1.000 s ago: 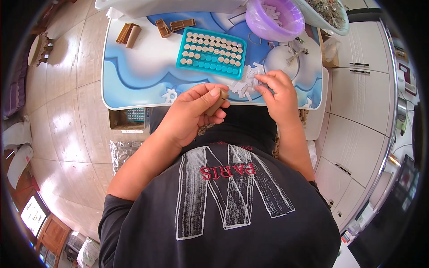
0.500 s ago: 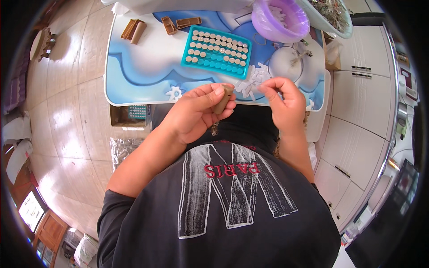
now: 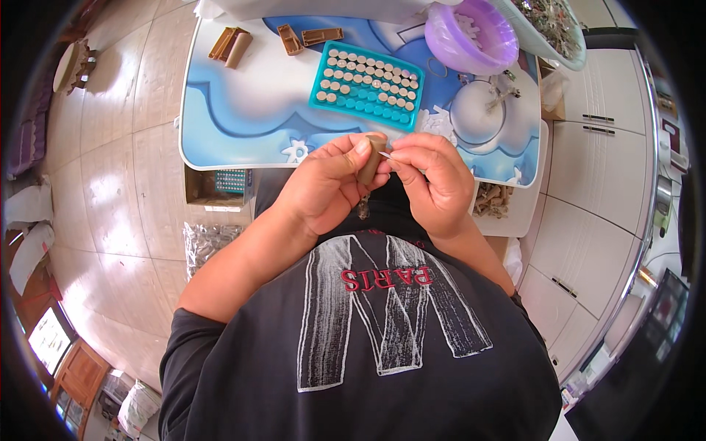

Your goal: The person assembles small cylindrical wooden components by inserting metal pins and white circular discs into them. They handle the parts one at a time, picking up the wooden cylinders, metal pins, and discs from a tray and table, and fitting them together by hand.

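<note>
Low in front of the table edge, my left hand (image 3: 320, 184) grips a brown cylinder (image 3: 372, 163) upright between thumb and fingers. A small tangled bit (image 3: 363, 207) hangs below it. My right hand (image 3: 440, 180) is closed in a pinch on a thin white strip (image 3: 385, 154), its tip at the cylinder's side near the top. Whether the tip enters the cylinder is too small to tell. Just beyond my hands stands a teal tray (image 3: 368, 108) with rows of round pale pieces. Loose white paper strips (image 3: 439, 123) lie behind my right hand.
Brown open cases (image 3: 229, 45) lie at the table's far left, with two more brown pieces (image 3: 322, 35) nearby. At the far right are a purple bowl (image 3: 441, 50) lined with plastic and a pale round dish (image 3: 476, 110). A box (image 3: 195, 187) sits below the table's left side.
My right hand has moved left from the white strips to the brown cylinder, bringing a thin white strip against it. My left hand keeps hold of the cylinder. The view has shifted slightly.
</note>
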### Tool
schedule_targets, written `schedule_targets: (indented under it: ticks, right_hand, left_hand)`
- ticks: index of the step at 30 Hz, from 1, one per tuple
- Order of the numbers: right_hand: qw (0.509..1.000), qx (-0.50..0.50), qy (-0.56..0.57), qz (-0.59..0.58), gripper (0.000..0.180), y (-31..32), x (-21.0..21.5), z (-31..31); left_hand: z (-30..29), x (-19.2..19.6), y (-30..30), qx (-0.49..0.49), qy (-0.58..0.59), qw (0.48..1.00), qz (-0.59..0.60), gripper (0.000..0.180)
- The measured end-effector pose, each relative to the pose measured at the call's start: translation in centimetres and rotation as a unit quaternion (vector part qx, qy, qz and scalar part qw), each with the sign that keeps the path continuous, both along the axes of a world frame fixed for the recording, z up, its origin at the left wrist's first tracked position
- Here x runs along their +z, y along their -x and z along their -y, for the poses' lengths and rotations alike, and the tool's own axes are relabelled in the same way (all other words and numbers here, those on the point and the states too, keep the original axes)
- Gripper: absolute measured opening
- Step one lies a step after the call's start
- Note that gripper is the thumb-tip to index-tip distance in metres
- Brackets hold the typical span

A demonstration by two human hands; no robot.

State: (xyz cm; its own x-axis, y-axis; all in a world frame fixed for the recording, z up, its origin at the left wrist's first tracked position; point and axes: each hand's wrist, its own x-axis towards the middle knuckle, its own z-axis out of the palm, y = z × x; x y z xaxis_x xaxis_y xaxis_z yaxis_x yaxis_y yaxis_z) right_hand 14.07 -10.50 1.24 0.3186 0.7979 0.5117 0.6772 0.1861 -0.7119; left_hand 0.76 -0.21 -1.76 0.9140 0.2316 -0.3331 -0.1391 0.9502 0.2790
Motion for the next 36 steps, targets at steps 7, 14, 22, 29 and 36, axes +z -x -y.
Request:
schedule_targets:
  ticks: [7, 14, 22, 29, 36]
  right_hand:
    - [1.0, -0.012, 0.012, 0.001, 0.015, 0.2, 0.0, 0.0]
    - [0.999, -0.013, 0.009, 0.042, 0.015, 0.1, -0.8, -0.2]
    - [0.998, -0.015, -0.005, 0.056, 0.015, 0.3, -0.8, -0.4]
    - [0.997, -0.027, -0.006, 0.065, 0.013, 0.5, -1.0, -0.6]
    - [0.998, -0.014, -0.02, 0.05, 0.012, 0.4, -0.8, -0.6]
  left_hand:
    - [0.2, 0.4, 0.0, 0.002, -0.006, 1.0, -0.018, 0.025]
    - [0.3, 0.6, 0.0, -0.014, -0.022, 0.999, -0.031, 0.025]
    - [0.2, 0.6, 0.2, -0.008, -0.013, 0.999, -0.04, 0.029]
    - [0.1, 0.2, 0.4, -0.017, -0.026, 0.999, -0.044, 0.034]
    - [0.2, 0.7, 0.2, -0.012, -0.033, 0.997, -0.07, 0.035]
